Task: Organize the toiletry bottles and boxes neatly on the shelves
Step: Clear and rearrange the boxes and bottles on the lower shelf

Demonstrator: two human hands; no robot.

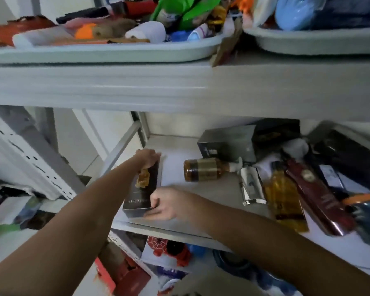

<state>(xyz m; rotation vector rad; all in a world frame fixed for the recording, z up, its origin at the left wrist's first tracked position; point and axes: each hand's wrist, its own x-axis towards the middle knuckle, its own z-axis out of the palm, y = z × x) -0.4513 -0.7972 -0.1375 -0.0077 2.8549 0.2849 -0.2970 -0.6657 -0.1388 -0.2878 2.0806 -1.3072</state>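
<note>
Left hand [148,158], right hand [166,203] — round box [152,178]

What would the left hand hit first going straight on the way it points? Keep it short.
Probably the shelf's back wall. The left hand, gripping the far end of the black box, points over bare shelf toward it; the grey box lies off to the right. Depth unclear.

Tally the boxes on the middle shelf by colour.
Black: 3, the gripped black box, the back black box, the right black box.
Grey: 1, the grey box.
Silver: 1, the silver box.
Yellow: 1, the yellow box.
Maroon: 1, the maroon box.
Total: 7; blur may hide more.
</note>
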